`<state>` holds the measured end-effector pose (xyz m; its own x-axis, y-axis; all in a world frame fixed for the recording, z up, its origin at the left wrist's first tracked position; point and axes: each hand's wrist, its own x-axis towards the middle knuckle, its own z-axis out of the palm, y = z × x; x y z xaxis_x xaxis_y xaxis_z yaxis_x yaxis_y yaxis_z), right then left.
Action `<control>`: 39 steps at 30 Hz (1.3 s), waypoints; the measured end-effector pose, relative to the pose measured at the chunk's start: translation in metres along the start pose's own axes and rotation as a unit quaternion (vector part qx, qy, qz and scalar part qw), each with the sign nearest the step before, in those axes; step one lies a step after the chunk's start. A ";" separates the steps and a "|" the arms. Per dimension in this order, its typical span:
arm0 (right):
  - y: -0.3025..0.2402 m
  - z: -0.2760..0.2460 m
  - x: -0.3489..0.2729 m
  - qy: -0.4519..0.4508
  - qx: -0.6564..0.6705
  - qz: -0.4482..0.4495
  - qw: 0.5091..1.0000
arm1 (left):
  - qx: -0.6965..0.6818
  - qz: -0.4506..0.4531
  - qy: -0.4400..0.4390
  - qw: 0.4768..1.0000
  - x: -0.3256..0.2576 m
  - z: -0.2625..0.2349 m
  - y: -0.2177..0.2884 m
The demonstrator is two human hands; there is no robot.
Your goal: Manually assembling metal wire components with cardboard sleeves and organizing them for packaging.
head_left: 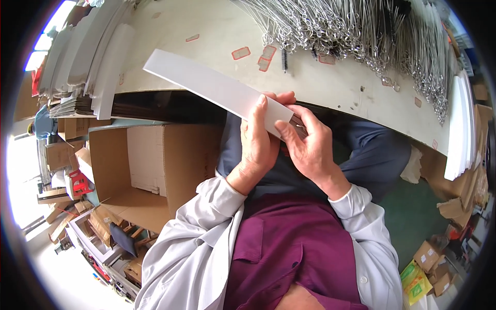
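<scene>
Left grip [257, 142] and right grip [316, 147] both pinch the carton [206, 81]; beyond them, wires [356, 39] cover part of the worktop [175, 31].

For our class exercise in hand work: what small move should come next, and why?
I'd probably press the near end of the long white piece with the right grip, since it sits there while the left grip supports it.

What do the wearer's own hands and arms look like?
Left hand and right hand are bare: no gloves, and no watch or cable visible at the wrists. Loose, wrinkled pale grey-white sleeves cover the arms, ending in cuffs just short of the hands.
</scene>
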<state>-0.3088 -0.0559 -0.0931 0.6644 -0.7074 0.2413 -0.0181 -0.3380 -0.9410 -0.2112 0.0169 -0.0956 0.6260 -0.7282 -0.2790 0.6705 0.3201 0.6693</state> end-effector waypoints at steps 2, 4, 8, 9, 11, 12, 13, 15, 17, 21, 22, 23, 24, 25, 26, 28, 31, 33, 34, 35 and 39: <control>-0.003 -0.002 0.000 -0.017 0.027 0.056 0.998 | 0.041 0.012 -0.014 0.999 -0.006 0.006 0.001; -0.001 -0.005 0.001 -0.070 0.151 0.152 0.974 | 0.081 0.013 -0.039 0.996 -0.009 0.000 0.002; -0.011 -0.023 0.002 -0.084 0.130 0.155 0.976 | 0.210 -0.042 -0.103 0.971 -0.025 -0.022 0.010; -0.011 -0.029 0.004 -0.071 0.092 0.117 0.986 | 0.286 -0.088 -0.142 0.944 -0.030 -0.019 0.021; -0.008 -0.043 0.007 -0.086 0.080 0.137 0.984 | 0.426 -0.094 -0.191 0.879 -0.052 -0.013 0.050; -0.004 -0.047 0.006 -0.095 0.088 0.157 0.979 | 0.550 -0.043 -0.206 0.808 -0.060 -0.014 0.060; -0.004 -0.049 0.006 -0.093 0.087 0.160 0.979 | 0.607 0.103 -0.240 0.750 -0.062 -0.014 0.070; -0.008 -0.052 0.004 -0.114 0.082 0.138 0.980 | 0.648 0.337 -0.270 0.627 -0.058 -0.008 0.087; -0.008 -0.054 0.004 -0.142 0.063 0.151 0.976 | 0.736 0.324 -0.277 0.525 -0.048 0.006 0.097; -0.008 -0.049 0.003 -0.194 0.016 0.111 0.975 | 0.790 0.183 -0.327 0.485 -0.015 -0.010 0.085; -0.005 -0.047 0.001 -0.192 0.010 0.070 0.979 | 0.791 0.130 -0.342 0.491 -0.012 -0.017 0.081; -0.004 -0.046 -0.001 -0.171 0.006 0.062 0.983 | 0.790 0.129 -0.344 0.491 -0.012 -0.022 0.076; -0.003 -0.047 -0.002 -0.170 0.006 0.064 0.983 | 0.783 0.140 -0.341 0.501 -0.012 -0.026 0.071; -0.002 -0.050 -0.003 -0.137 0.004 0.063 0.989 | 0.776 0.150 -0.338 0.510 -0.012 -0.028 0.067; 0.000 -0.053 -0.005 -0.103 0.002 0.063 0.993 | 0.775 0.149 -0.340 0.511 -0.012 -0.028 0.064; -0.001 -0.059 -0.008 -0.097 0.004 0.062 0.993 | 0.766 0.142 -0.314 0.543 -0.012 -0.029 0.059; 0.000 -0.059 -0.016 -0.061 0.026 0.086 0.994 | 0.762 0.157 -0.303 0.551 -0.014 -0.031 0.052; 0.008 -0.054 -0.020 -0.046 0.022 0.082 0.995 | 0.768 0.167 -0.289 0.547 -0.018 -0.032 0.045; 0.011 -0.052 -0.021 -0.031 0.018 0.076 0.996 | 0.774 0.177 -0.274 0.542 -0.020 -0.032 0.043; 0.011 -0.050 -0.021 -0.031 0.017 0.077 0.996 | 0.774 0.177 -0.274 0.543 -0.021 -0.032 0.042; 0.009 -0.045 -0.021 -0.017 0.030 0.105 0.994 | 0.798 0.173 -0.243 0.523 -0.026 -0.035 0.040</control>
<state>-0.3562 -0.0722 -0.0956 0.6760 -0.7362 0.0315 -0.1154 -0.1479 -0.9822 -0.1869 0.0702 -0.0855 0.1638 -0.9865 -0.0022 -0.8795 -0.1470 0.4527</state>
